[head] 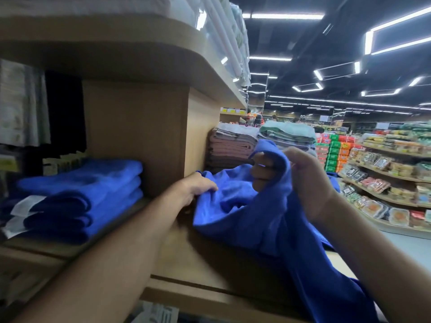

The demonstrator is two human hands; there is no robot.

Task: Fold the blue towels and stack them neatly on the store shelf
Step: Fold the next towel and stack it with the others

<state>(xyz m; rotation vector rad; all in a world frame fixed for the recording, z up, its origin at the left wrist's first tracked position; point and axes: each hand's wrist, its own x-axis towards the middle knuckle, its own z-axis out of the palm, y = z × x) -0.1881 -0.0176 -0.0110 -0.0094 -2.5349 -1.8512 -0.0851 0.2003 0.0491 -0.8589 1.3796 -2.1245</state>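
Blue cloth fills the lower right of the view: the loose blue towel [245,217] is draped over the front edge of the wooden shelf [186,264], one end hanging down past the edge and the rest bunched on the board. Both bare forearms reach up and forward from the bottom of the frame. The left arm runs diagonally from the lower left corner, and the left hand [198,186] lies palm down at the towel's left edge, its fingers curled over and pinching a fold of the cloth just in front of the upright wooden divider [137,136]. The right hand [303,180] is raised higher, wrist bent, its back toward the camera; its fingers [262,170] are curled round an upper corner of the same towel and lift it into a peak above the shelf. Left of the divider, in the neighbouring bay of the same shelf, sits a stack of folded blue towels [79,197], several deep, with white bands showing at its left end. Behind the lifted corner lie a pile of pink towels [231,148] and, beside it, a pile of green towels [286,132]. An upper shelf [116,54] overhangs all this. Farther off on the right, curved grocery racks [384,178] carry packaged food under strips of ceiling lights [286,16].
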